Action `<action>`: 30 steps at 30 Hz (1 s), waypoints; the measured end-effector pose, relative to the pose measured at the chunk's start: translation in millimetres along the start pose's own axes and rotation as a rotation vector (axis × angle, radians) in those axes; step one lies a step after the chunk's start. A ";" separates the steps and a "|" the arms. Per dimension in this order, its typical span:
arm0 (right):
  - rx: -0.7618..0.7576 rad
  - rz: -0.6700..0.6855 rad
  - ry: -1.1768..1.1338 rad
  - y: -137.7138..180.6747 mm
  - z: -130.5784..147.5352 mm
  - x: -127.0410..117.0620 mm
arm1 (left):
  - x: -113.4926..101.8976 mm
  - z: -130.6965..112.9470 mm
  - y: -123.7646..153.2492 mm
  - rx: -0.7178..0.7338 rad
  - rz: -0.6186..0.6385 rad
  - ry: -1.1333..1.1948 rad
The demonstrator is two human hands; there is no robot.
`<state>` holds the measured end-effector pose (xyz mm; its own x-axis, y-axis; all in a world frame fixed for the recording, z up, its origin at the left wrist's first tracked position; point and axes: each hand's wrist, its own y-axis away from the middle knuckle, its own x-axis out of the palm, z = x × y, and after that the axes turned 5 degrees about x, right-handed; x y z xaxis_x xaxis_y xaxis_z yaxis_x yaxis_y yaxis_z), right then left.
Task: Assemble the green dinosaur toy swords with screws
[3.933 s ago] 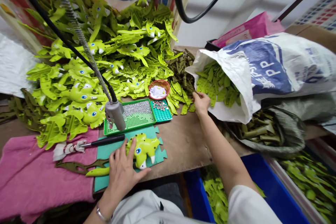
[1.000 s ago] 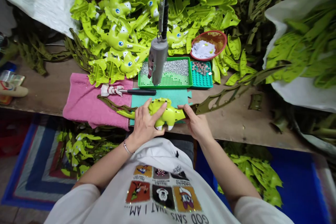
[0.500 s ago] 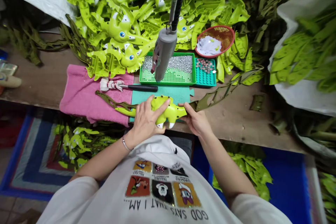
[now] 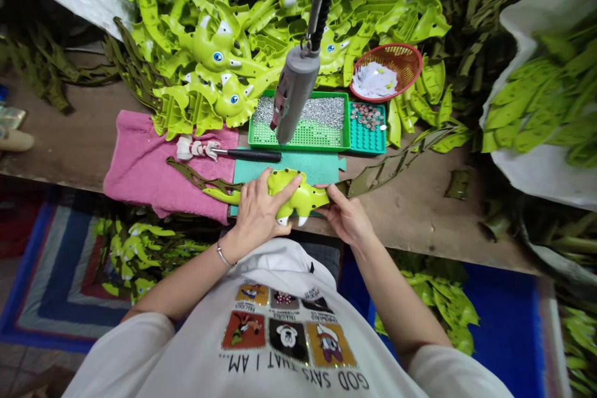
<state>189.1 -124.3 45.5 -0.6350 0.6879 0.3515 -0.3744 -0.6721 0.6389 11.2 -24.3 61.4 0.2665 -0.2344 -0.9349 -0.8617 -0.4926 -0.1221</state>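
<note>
A lime-green plastic dinosaur body [image 4: 298,194] lies on a teal mat [image 4: 308,169] at the near edge of the wooden bench. My left hand [image 4: 257,211] presses down on its left half, fingers wrapped over it. My right hand [image 4: 346,216] pinches the near end of a long olive-green spiked strip [image 4: 396,161], held against the dinosaur's right end. Another olive strip [image 4: 196,179] runs out to the left from under the body. A grey hanging power screwdriver [image 4: 295,94] dangles just above and behind the hands.
Behind the mat sit a green tray of screws [image 4: 321,121], a teal tray of small round parts [image 4: 368,124] and a red basket [image 4: 387,71]. A black-handled tool [image 4: 247,154] lies by a pink cloth [image 4: 149,168]. Heaps of green dinosaur shells [image 4: 219,43] fill the back; a white sack [image 4: 536,106] is right.
Several seconds ago my right hand was reaching toward the sack. Since then it has brought the olive strip to the dinosaur's right end. Over the last second the hands barely shifted.
</note>
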 end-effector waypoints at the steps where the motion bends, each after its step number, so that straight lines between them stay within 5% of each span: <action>1: -0.020 0.012 0.013 1.5 0.0 -0.1 | 0.2 -0.2 0.3 0.004 0.002 0.006; 11: -0.056 -0.073 0.044 2.9 -5.6 10.4 | 4.2 10.5 20.4 0.024 -0.152 0.100; 15: -0.059 -0.035 -0.132 3.9 4.1 26.5 | 18.7 25.8 52.7 -0.239 -0.565 0.586; 17: -0.074 -0.007 -0.209 5.3 7.3 33.6 | 29.4 26.2 59.8 -0.263 -0.575 0.748; 21: -0.090 0.116 -0.251 11.1 0.0 42.8 | 40.6 7.9 49.4 -0.544 -0.406 1.466; 25: -0.183 0.294 0.056 16.4 1.4 22.1 | 33.6 -7.5 28.4 -0.642 -0.426 1.745; 27: -0.264 0.194 0.401 15.7 20.2 -8.2 | 27.2 -7.6 21.2 -0.659 -0.394 1.784; 30: -0.403 -0.508 0.750 8.5 67.8 -71.1 | 20.9 -0.9 17.4 -0.693 -0.355 1.841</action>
<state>276.9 -160.3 72.3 -0.5467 0.6621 -0.5125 -0.8341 -0.4842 0.2642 2.2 -38.5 40.0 0.7878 -0.2694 0.5539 -0.5175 -0.7772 0.3580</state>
